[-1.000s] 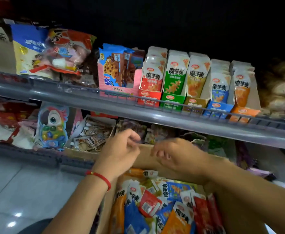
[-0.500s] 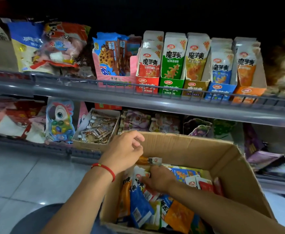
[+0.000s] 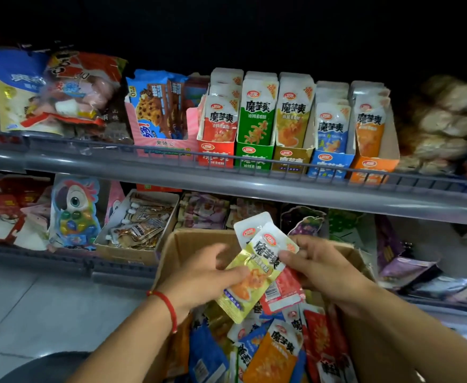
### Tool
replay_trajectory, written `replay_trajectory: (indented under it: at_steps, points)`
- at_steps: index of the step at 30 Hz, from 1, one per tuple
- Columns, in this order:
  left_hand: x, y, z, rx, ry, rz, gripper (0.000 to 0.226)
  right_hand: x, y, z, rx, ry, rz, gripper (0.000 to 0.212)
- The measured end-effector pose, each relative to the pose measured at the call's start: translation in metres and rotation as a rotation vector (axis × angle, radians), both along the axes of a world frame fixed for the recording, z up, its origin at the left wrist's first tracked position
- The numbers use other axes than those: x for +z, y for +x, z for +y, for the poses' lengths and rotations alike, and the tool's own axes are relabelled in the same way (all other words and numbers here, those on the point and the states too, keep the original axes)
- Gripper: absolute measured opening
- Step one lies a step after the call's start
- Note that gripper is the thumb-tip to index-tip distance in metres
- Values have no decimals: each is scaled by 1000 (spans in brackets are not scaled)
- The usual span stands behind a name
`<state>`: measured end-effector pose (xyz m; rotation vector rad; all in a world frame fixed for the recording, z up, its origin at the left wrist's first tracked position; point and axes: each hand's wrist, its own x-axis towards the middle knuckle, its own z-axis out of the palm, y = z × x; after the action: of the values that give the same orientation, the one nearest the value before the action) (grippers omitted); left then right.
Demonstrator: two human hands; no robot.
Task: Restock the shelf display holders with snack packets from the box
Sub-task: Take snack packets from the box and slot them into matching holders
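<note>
Above the open cardboard box (image 3: pixel 188 244), both hands hold a small fan of snack packets. The left hand (image 3: pixel 201 275), a red string bracelet (image 3: pixel 168 306) on its wrist, pinches the lower part of a yellow packet (image 3: pixel 250 283) with its thumb on the front. The right hand (image 3: pixel 320 269) grips the upper right edge of the same bundle, its thumb touching the yellow packet near the top. Two white packet tops show in the fan, one behind the other, and a red packet (image 3: pixel 282 293) pokes out from under the yellow one; whether more lie behind cannot be told. The box beneath holds a loose heap of packets in orange, blue, red and yellow, too jumbled to count. On the upper shelf (image 3: pixel 226 183), five display holders stand side by side: red (image 3: pixel 215 154), green (image 3: pixel 253 157), yellow (image 3: pixel 290 158), blue (image 3: pixel 329 165) and orange (image 3: pixel 373 168). Each carries upright packets; the green and yellow rows stand tallest at the front.
</note>
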<state>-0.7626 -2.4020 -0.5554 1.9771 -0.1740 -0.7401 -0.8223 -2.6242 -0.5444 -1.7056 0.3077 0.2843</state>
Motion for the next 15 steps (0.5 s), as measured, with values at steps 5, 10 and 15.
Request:
replay_trajectory:
  at_steps: [5, 10, 15]
  points:
    - [2, -14, -23, 60, -227, 86, 31, 1, -6, -8, -86, 125, -39, 18]
    - [4, -10, -30, 150, -211, 1, 42, 3, -8, -19, -160, -49, -148, 11]
    - [7, -11, -33, 163, -263, 33, 41, 4, -10, -30, -186, -122, -229, 7]
